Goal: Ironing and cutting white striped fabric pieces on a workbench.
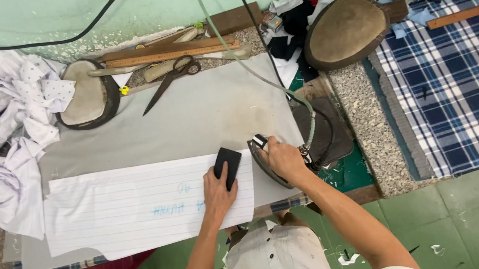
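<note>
left hand (219, 189) pressing a black block (227, 165) flat on the right end of the white striped cloth (139, 208), right hand (284, 158) clamped on the iron (271, 163) at 3 o'clock, tilted off the cloth, scissors (171, 81) at 12 o'clock, pressing seemingly partway.

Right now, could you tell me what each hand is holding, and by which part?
The right hand grips the iron by its top handle. The left hand presses a black block from its lower end onto the striped fabric.
</note>
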